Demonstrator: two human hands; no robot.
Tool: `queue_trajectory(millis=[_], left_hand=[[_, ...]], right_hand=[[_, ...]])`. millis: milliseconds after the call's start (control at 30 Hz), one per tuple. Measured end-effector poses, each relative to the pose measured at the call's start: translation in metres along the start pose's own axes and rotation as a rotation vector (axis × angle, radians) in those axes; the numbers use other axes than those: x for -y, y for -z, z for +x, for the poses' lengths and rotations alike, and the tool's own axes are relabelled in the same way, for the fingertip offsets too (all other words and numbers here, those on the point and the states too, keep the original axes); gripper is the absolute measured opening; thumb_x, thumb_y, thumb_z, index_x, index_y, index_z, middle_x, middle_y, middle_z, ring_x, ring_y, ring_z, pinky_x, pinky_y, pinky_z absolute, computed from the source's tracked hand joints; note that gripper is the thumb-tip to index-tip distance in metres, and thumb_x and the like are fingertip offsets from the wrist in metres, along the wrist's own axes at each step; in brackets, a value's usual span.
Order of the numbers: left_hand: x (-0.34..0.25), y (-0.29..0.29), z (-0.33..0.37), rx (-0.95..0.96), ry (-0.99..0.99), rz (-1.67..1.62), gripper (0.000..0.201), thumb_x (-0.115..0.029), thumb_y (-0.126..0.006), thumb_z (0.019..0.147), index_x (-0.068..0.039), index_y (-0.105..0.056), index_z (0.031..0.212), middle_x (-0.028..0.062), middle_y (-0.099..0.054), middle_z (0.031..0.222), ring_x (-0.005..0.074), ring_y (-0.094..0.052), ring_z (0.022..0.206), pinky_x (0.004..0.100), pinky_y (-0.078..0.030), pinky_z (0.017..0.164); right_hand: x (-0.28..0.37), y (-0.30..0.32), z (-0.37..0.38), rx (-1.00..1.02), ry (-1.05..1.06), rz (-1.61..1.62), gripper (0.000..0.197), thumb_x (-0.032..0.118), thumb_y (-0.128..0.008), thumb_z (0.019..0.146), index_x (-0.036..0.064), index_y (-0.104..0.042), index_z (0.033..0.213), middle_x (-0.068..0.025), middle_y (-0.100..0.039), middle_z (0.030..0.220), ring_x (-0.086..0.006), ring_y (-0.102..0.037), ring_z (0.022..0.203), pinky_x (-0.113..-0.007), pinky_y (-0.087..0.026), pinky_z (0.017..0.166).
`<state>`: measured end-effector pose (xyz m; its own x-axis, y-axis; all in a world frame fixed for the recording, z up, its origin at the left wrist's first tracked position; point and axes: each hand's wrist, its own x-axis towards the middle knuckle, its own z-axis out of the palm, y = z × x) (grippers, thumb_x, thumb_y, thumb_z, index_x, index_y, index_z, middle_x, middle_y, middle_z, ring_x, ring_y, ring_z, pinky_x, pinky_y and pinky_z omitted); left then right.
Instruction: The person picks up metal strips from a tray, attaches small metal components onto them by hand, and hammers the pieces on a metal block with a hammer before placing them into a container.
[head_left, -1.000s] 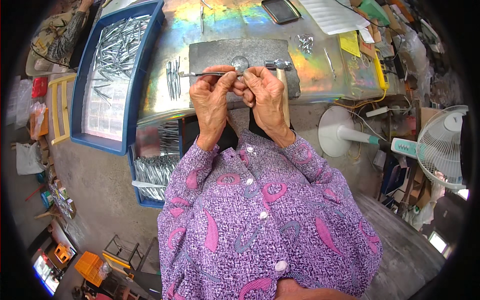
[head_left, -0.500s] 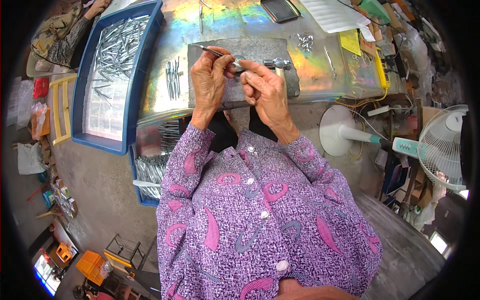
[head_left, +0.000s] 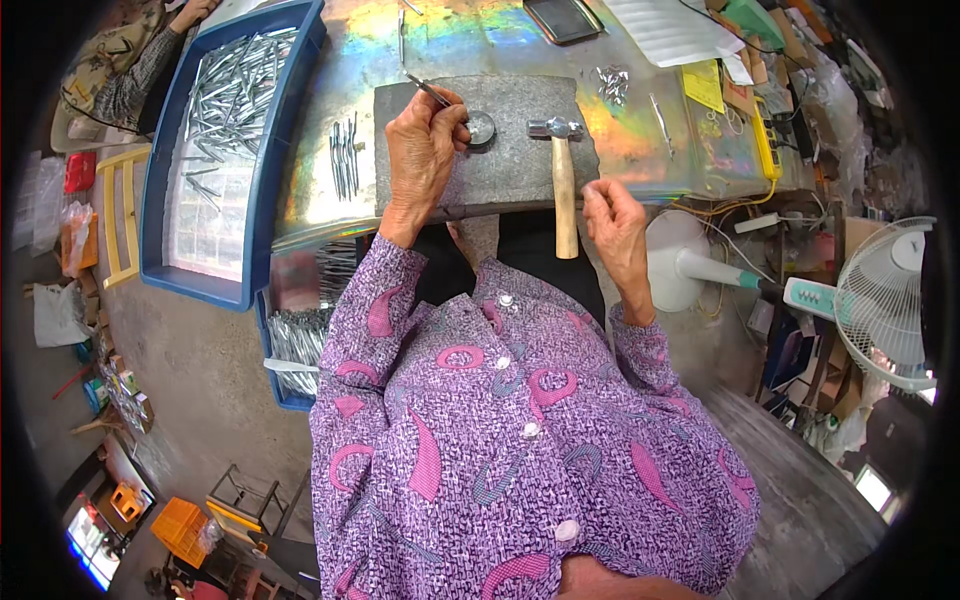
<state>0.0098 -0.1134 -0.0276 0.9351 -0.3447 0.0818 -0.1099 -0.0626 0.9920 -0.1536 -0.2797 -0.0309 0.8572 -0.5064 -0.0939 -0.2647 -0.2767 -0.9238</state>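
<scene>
My left hand [head_left: 425, 140] is closed around a slim dark metal tool [head_left: 428, 92], whose pointed end sticks out past the fingers, over a grey stone slab [head_left: 510, 180]. Against its fingertips is a small round metal dish [head_left: 481, 128] with shiny bits inside. A hammer [head_left: 564, 190] lies on the slab, its steel head at the right and its wooden handle reaching over the near edge. My right hand [head_left: 613, 222] hovers just right of that handle, apart from it, fingers curled together; whether they hold anything is hidden.
Several slim metal pieces [head_left: 344, 158] lie in a row left of the slab. A blue tray [head_left: 258, 215] full of similar pieces stands further left. Small silvery parts [head_left: 611, 86] are heaped at the right. A fan [head_left: 885, 300] stands right of the table.
My right hand has left the fingertips of my left and moved right and nearer to me, uncovering the dish and the hammer handle. My left hand stays nearly in place with the metal tool.
</scene>
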Motion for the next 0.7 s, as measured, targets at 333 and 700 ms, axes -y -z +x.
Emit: queue_trajectory(millis=[333,700], left_hand=[[-0.005,-0.001,0.0,0.018,-0.111,0.196,0.004,-0.004,-0.054,0.086,-0.001,-0.056,0.086,0.0036,-0.06,0.067,0.0085,-0.058,0.057,0.0219,-0.048,0.051],[0.013,-0.003,0.004,0.044,-0.403,0.357,0.005,0.004,-0.051,0.083,-0.001,-0.051,0.082,0.0059,-0.055,0.064,0.0108,-0.057,0.053,0.0242,-0.044,0.048]], right_hand=[[0.0,-0.015,-0.014,0.093,0.1,-0.478,0.032,0.029,-0.058,0.086,-0.0001,-0.048,0.076,-0.017,-0.055,0.06,-0.0331,-0.059,0.058,-0.041,-0.041,0.049],[0.018,0.003,-0.006,0.232,-0.421,0.579,0.02,0.019,-0.057,0.087,0.001,-0.051,0.083,-0.0011,-0.048,0.064,-0.0026,-0.038,0.042,-0.017,-0.029,0.034]])
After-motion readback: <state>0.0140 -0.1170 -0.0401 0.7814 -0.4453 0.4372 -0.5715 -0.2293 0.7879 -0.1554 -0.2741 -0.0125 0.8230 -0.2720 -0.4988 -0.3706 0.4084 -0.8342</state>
